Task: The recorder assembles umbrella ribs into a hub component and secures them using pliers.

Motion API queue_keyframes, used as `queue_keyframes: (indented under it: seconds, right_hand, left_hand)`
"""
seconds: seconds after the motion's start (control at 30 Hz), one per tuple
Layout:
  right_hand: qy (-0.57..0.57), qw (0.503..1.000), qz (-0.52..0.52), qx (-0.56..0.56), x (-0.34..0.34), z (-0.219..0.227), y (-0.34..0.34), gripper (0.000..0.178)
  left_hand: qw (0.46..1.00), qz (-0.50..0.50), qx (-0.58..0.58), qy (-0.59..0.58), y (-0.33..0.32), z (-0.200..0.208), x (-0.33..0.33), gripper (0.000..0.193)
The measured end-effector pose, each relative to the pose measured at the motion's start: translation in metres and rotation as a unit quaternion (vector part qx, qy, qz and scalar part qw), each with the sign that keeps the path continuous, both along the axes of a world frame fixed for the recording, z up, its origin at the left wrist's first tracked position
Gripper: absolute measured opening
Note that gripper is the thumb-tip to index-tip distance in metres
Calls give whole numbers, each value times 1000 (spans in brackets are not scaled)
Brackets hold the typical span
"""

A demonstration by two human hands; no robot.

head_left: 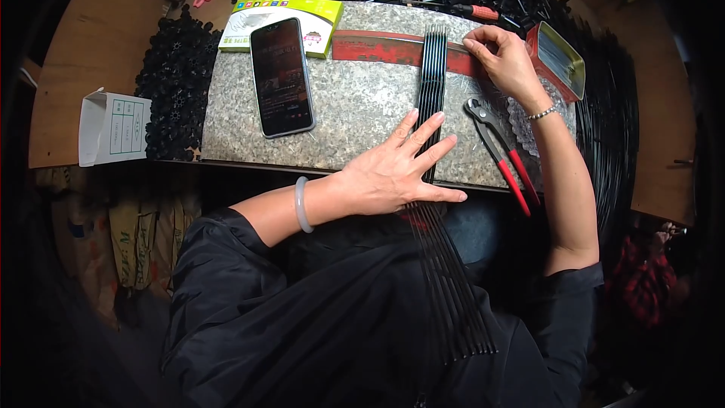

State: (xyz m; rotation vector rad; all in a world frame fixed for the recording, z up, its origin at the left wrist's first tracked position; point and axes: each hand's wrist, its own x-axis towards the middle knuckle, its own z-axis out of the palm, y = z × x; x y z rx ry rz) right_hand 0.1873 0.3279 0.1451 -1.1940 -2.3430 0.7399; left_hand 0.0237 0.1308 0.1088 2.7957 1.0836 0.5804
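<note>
Rods [432, 83] partly under left hand [393, 174]

A dark smartphone [282, 77] lies face up on the speckled grey stone slab [347, 113], its top end overlapping a flat green-and-white box [302, 19]. Red-handled pliers [502, 153] lie at the slab's right side, handles reaching past the near edge, near an open red metal tin [557, 58]. Heaps of small black plastic parts [175, 75] are piled to the left and along the far side. A small white cardboard box [113, 128] sits at the left of the brown wooden table [83, 53].
</note>
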Motion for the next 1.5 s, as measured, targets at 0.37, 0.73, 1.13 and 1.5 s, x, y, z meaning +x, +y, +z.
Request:
queue_keyframes:
  seconds: [0.37,0.73,1.13,1.5]
  right_hand:
    - [16,999,27,2,-2,-8,8,17]
    - [22,999,41,-28,-4,-7,8,16]
    - [3,999,48,6,-10,-2,8,16]
    - [20,995,90,43,-12,-10,15,16]
  left_hand:
    - [999,0,-31,-12,0,3,0,64]
    - [999,3,-36,-25,-1,1,0,65]
    - [999,-1,-38,-28,1,4,-2,68]
    - [998,-7,-47,-42,1,2,-2,72]
